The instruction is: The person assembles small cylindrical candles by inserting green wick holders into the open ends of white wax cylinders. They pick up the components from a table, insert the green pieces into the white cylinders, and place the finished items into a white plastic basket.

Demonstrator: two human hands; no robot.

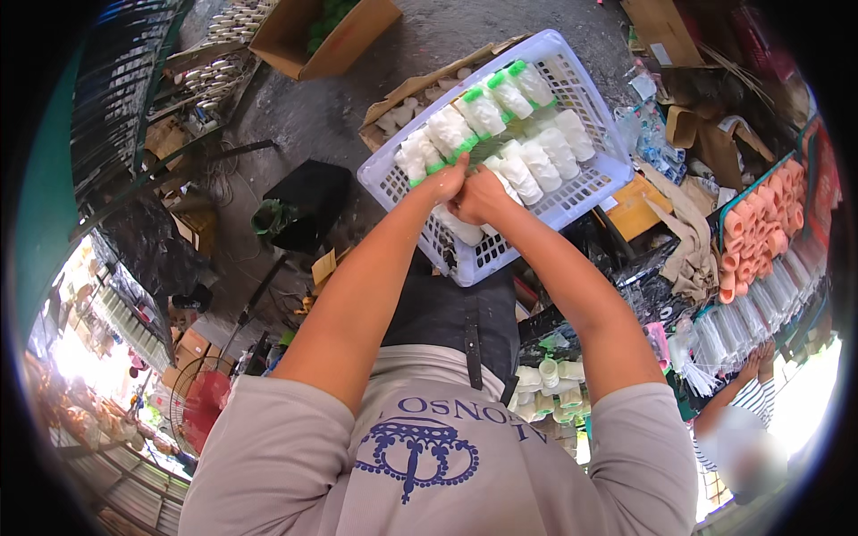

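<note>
Left hand and right hand of mine meet almost knuckle to knuckle at the near-left part of the pale lavender plastic basket, fingers curled in narrow among the white rolled bundles; my own hands hide what lies between them, so I cannot tell whether I grip a bundle or merely touch one. What worries me most is the crowding: the bundles sit pressed side by side, so if I tug at one, its neighbours could drag along, lean over or slip out of their row. They look soft, so too hard a pinch might squash one or work its roll loose, and a stray edge could catch in the slots of the basket wall. The near end of the basket comes close to my dark trousers while its far-left side overlaps a cardboard tray; I can't see what bears it, and leaning my wrists on that near side might tip it. As for their looks, the bundles lie inside the basket in two slanting rows, plump, lumpy and white. Bright green shows at the ends of the farther row; the nearer one looks mostly plain white. Their material I can't make out.
</note>
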